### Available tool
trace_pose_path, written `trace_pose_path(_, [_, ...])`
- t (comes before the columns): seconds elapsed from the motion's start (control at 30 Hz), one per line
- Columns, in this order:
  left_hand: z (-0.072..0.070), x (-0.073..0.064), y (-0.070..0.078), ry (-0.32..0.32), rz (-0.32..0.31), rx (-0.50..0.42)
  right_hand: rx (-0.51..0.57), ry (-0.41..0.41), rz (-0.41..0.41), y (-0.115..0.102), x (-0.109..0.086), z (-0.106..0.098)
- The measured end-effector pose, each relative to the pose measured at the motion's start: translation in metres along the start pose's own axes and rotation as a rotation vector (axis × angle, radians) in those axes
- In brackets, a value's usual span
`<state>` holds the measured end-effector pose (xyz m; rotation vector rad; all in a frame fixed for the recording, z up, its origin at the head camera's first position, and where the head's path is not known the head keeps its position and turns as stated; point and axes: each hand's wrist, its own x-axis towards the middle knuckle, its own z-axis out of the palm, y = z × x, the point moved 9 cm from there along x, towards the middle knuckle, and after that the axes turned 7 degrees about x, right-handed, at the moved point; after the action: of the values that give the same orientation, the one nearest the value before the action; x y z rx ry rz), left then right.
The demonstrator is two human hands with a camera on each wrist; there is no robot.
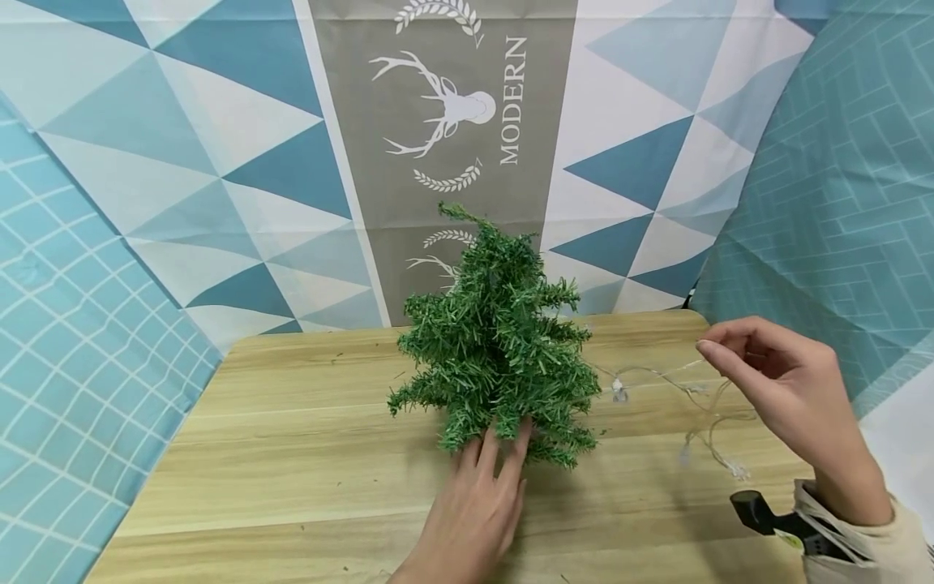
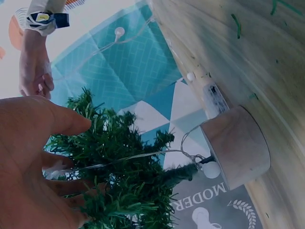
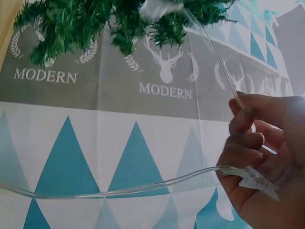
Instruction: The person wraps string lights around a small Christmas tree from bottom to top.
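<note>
A small green artificial Christmas tree (image 1: 496, 341) stands on the wooden table. In the left wrist view its round, pale base (image 2: 237, 147) shows, and a clear wire (image 2: 138, 156) runs from beside the trunk towards the left hand. My left hand (image 1: 474, 503) reaches into the lower front branches, fingers fairly straight and their tips hidden by the greenery. To the right of the tree, my right hand (image 1: 784, 389) pinches the clear string lights (image 1: 657, 373) between thumb and forefinger. One clear, star-like bulb (image 3: 257, 181) hangs against that palm.
More of the light string, with several bulbs (image 1: 737, 469), dangles below the right hand. A white box-like piece (image 2: 215, 101) lies beside the tree's base. Green needle scraps are scattered on the wooden table (image 1: 292, 478). Patterned cloth (image 1: 263, 162) stands behind and at both sides.
</note>
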<state>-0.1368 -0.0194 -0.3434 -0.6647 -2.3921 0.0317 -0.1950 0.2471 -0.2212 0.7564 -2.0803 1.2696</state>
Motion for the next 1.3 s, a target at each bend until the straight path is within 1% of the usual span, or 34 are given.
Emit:
trace_pose_path(0.07, [0.000,0.000,-0.002,-0.010,-0.005,0.008,-0.042,-0.048,0.038,0.005,0.002,0.001])
trace_pose_path(0.2, [-0.001,0.001,-0.003,-0.015,-0.004,0.006,-0.068,-0.192,0.131,0.014,0.005,0.005])
trace_pose_path(0.27, [-0.001,0.001,-0.004,-0.009,0.000,-0.003,-0.087,-0.265,0.159,0.017,0.006,0.007])
trace_pose_path(0.33, [-0.002,0.000,-0.004,-0.003,0.002,-0.016,-0.122,-0.318,0.149,0.017,0.009,0.008])
trace_pose_path(0.4, [-0.003,0.000,-0.004,-0.001,0.002,-0.031,-0.181,-0.340,0.107,0.015,0.013,0.008])
trace_pose_path(0.5, [-0.002,0.000,-0.004,-0.012,0.001,-0.059,-0.269,-0.308,0.034,0.013,0.020,0.005])
trace_pose_path(0.57, [-0.002,-0.001,-0.004,-0.009,0.012,-0.075,-0.304,-0.270,0.016,0.015,0.025,0.003])
trace_pose_path(0.63, [-0.002,-0.002,-0.003,-0.001,0.026,-0.097,-0.315,-0.240,0.027,0.021,0.029,-0.001])
trace_pose_path(0.7, [-0.003,-0.002,-0.002,0.011,0.041,-0.116,-0.328,-0.232,0.048,0.029,0.031,-0.004])
trace_pose_path(0.83, [-0.005,-0.003,-0.002,0.022,0.061,-0.146,-0.375,-0.256,0.092,0.050,0.033,-0.008])
trace_pose_path(1.0, [-0.008,-0.003,-0.002,0.029,0.067,-0.160,-0.412,-0.277,0.133,0.067,0.034,-0.014])
trace_pose_path(1.07, [-0.009,-0.002,-0.003,0.037,0.061,-0.161,-0.407,-0.271,0.171,0.075,0.035,-0.018])
trace_pose_path(1.13, [-0.009,-0.002,-0.004,0.038,0.059,-0.155,-0.388,-0.248,0.234,0.086,0.035,-0.021])
trace_pose_path(1.2, [-0.007,-0.002,-0.004,0.021,0.059,-0.152,-0.342,-0.223,0.308,0.099,0.034,-0.022])
trace_pose_path(1.3, [-0.003,-0.002,-0.003,-0.018,0.061,-0.143,-0.258,-0.202,0.391,0.118,0.031,-0.020])
